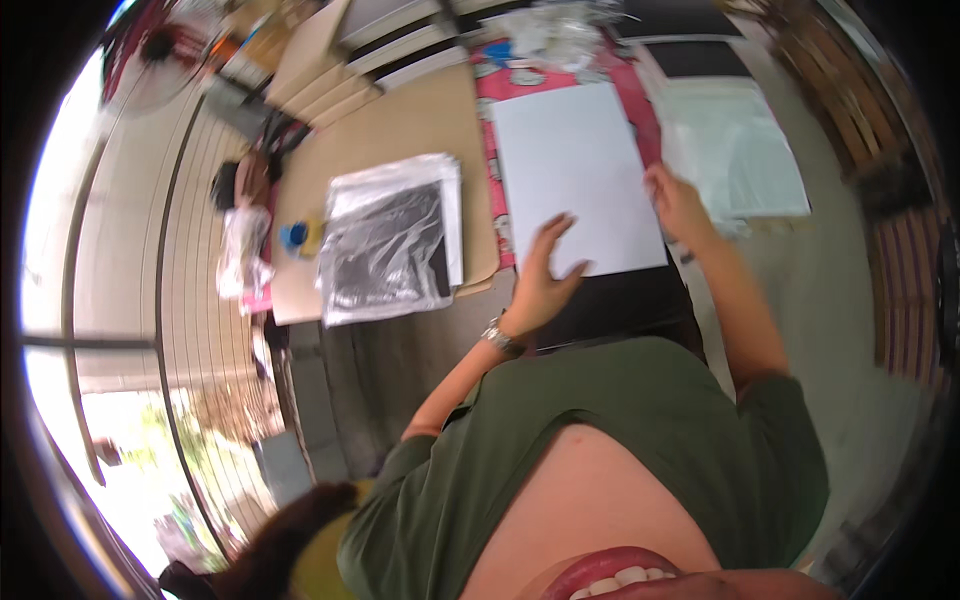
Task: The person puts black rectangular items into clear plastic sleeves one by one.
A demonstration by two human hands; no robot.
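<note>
- Centrally, one white rectangular sheet (570,165), long side running away from the person; it lies over a pink patterned cloth (632,100), its near edge above a black flat surface (610,305).
- One left hand (545,288), at the sheet's near left part; thumb spread from the fingers, nothing gripped; cannot tell whether it touches the sheet or hovers just above.
- One metal-banded wristwatch (497,337), on the left wrist.
- One right hand (680,207), at the sheet's right edge; fingers bent and close together; blurred, so cannot tell whether they are clamped on that edge or merely beside it.
- One black panel in clear plastic (388,245), left of the sheet and well apart from it, with white-edged pieces under it, on a tan board (400,125).
- One small blue-topped container (295,237), just left of the wrapped panel.
- One pale panel in clear plastic (730,145), to the right of the sheet.
- Crumpled clear plastic (560,38), beyond the sheet's far edge.
- One green short-sleeved top (640,395), worn by the person.
</note>
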